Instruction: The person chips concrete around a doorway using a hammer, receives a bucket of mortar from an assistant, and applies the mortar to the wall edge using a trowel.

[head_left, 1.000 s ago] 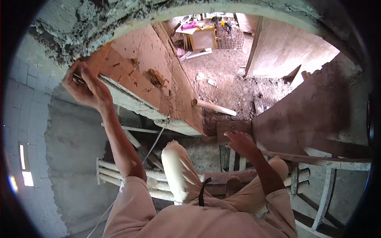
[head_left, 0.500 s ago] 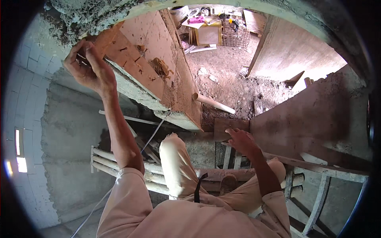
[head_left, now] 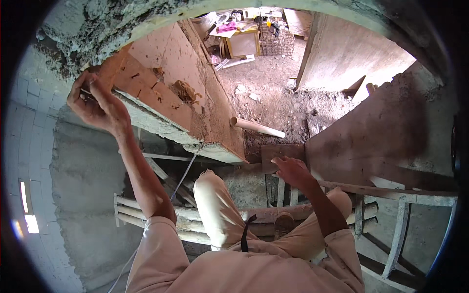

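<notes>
My left hand [head_left: 101, 107] reaches up at the far left, against the underside of the rough concrete rim [head_left: 73, 44] and the end of the reddish-brown board [head_left: 139, 80]. Its fingers are bent and the fingertips draw together there; whatever lies between them is too small or hidden to make out. My right hand [head_left: 294, 173] hangs over a small brown board [head_left: 278, 152] in front of my knees, fingers loosely stretched with nothing in them. Crumpled brown scraps [head_left: 185, 92] lie on the reddish-brown board beside my left arm.
Below me, round poles [head_left: 195, 222] and a wooden frame [head_left: 400, 234] form a platform. A pale pipe [head_left: 259, 128] lies beyond my knees on rubble-strewn ground. Large panels [head_left: 351, 53] stand at the right; a wire cage [head_left: 277, 43] sits at the back.
The view has shifted slightly, and my left hand appears lower and further left in the picture, still at the concrete rim. My right hand stays nearly in place.
</notes>
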Demonstrator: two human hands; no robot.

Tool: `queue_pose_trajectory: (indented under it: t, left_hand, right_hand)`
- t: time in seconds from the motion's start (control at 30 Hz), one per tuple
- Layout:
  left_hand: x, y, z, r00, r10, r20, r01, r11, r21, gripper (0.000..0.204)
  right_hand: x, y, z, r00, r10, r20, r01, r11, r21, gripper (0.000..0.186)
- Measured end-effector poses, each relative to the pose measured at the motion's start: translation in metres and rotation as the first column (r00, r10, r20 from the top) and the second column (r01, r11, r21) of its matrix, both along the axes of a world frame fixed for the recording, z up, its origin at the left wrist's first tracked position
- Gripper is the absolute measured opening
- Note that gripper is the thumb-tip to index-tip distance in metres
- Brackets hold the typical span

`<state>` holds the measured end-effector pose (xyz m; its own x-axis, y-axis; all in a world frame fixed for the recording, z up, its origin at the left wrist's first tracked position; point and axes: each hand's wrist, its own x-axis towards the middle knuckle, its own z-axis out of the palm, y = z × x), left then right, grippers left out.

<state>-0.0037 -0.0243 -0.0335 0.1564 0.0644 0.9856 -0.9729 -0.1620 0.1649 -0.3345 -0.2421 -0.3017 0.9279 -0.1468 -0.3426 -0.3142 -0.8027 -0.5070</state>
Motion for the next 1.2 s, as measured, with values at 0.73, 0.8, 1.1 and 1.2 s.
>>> queue_pose_trajectory:
  t: [0.73,0.8,1.1,1.2]
  left_hand:
    - [0.006,0.006,0.001,0.999,0.045,-0.012,-0.045,0.999,0.026,0.019]
    - [0.003,0.000,0.000,0.998,0.049,-0.029,-0.049,0.999,-0.005,0.020]
    - [0.009,0.008,-0.001,1.000,0.022,0.003,-0.022,0.999,0.035,0.020]
    - [0.009,0.007,-0.002,0.998,0.058,-0.032,-0.057,0.998,0.012,0.020]
  right_hand:
    - [-0.003,0.003,-0.005,0.999,0.012,0.048,-0.010,0.999,-0.039,0.038]
    - [-0.005,0.003,-0.008,0.989,0.006,0.149,0.000,0.999,-0.041,0.033]
    - [-0.001,0.004,0.001,0.999,-0.019,0.044,0.021,0.999,-0.034,0.030]
    - [-0.002,0.004,-0.002,0.998,-0.015,0.066,0.018,0.999,-0.043,0.028]
